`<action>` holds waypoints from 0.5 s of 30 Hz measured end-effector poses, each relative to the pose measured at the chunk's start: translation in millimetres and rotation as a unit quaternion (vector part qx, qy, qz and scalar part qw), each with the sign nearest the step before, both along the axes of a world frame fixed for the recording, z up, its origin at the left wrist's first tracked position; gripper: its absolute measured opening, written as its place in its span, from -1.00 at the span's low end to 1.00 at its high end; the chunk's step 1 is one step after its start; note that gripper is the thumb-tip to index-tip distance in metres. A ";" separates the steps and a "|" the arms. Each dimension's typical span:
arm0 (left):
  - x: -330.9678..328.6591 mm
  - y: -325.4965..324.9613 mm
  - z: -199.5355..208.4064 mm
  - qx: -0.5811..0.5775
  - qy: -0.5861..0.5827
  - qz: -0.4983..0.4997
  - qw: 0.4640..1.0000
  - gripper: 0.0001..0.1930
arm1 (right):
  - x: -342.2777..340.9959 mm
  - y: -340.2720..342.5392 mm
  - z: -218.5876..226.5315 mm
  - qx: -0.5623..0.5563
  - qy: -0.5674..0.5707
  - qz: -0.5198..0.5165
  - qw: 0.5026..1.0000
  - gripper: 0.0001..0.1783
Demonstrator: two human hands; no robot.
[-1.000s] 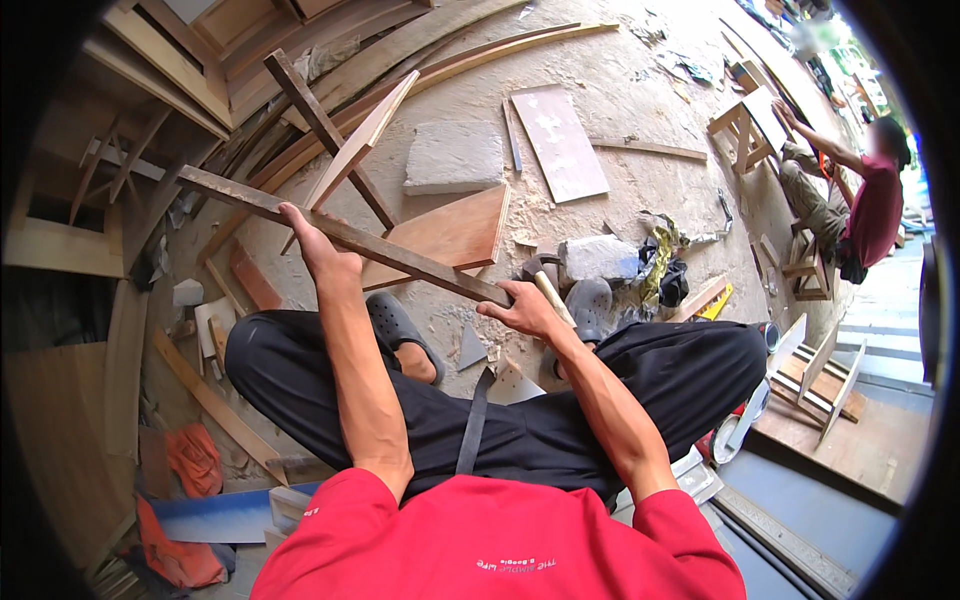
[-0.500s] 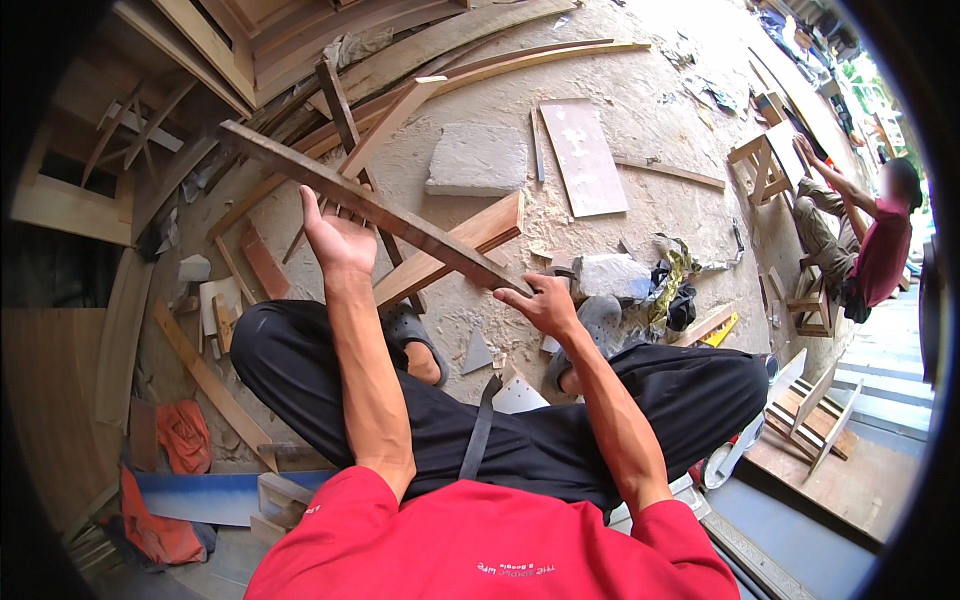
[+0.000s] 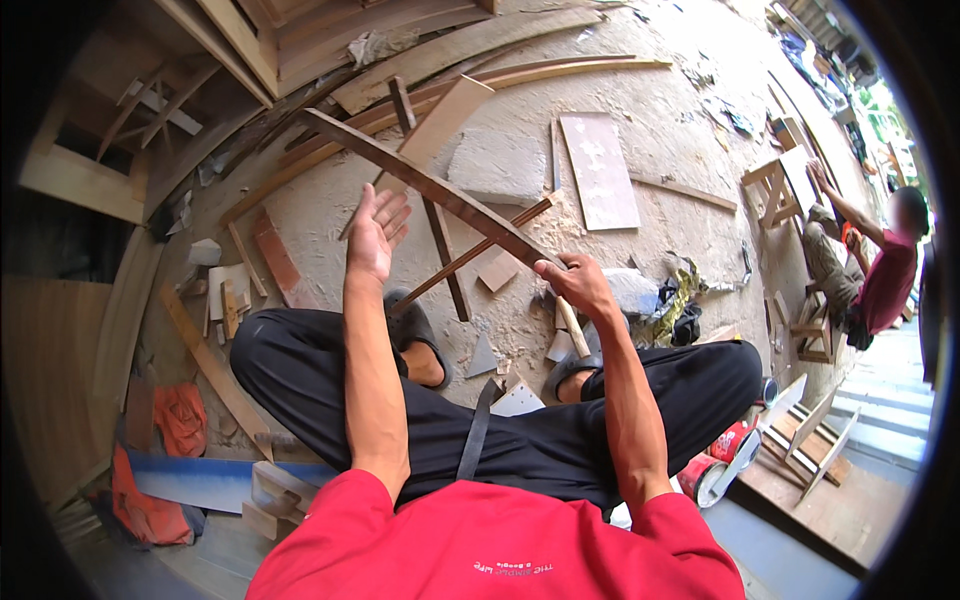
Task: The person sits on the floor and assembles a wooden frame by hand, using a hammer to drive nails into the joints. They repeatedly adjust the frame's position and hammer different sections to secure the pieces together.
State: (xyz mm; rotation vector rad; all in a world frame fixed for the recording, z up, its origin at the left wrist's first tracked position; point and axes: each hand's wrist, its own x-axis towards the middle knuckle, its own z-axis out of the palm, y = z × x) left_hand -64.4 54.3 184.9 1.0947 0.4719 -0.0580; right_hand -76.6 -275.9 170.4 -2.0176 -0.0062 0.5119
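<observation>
My right hand (image 3: 580, 284) is closed round the near right end of a long dark wooden strip (image 3: 450, 199). The strip slants up to the far left, above the floor. Other pieces cross it and look joined to it as a wooden frame: a dark strip (image 3: 440, 245), a pale board (image 3: 445, 128) and a narrow piece seen edge-on (image 3: 470, 256). Whether every joint is fixed, I cannot tell. My left hand (image 3: 378, 232) is open beside the frame, palm up, fingers spread, holding nothing. A pale wooden handle (image 3: 572, 327) shows below my right hand; its head is hidden.
Beyond the frame lie a pale stone slab (image 3: 497, 165) and a whitish board (image 3: 598, 170) on the dusty floor. Long planks curve along the back. A blue-edged saw blade (image 3: 190, 482) and orange cloth (image 3: 180, 420) lie at left, red cans (image 3: 704, 475) at right. A co-worker (image 3: 885, 270) sits far right.
The frame has turned, so its near pale board now shows edge-on. My left hand has come away from the long strip and moved nearer; my right hand keeps its grip.
</observation>
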 end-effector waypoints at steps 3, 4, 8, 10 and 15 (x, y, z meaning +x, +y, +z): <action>-12.2 10.9 -11.1 0.131 0.052 -0.005 0.990 -0.06 | 13.8 2.8 -8.0 0.008 0.019 -0.009 1.000 -0.40; -17.9 16.9 -15.9 0.175 0.073 -0.005 0.982 -0.05 | 18.2 5.7 -9.8 0.010 0.037 -0.007 0.999 -0.41; -40.7 42.7 -63.8 0.248 0.101 0.085 0.960 -0.11 | 32.5 14.9 -18.4 0.029 0.093 0.013 0.995 -0.44; -54.3 53.5 -91.6 0.279 0.168 0.099 0.940 -0.20 | 36.3 19.6 -29.7 0.068 0.119 0.021 0.990 -0.44; -81.4 29.5 -142.2 0.356 0.289 0.166 0.873 -0.11 | 34.5 18.9 -66.5 0.129 0.179 0.027 0.975 -0.46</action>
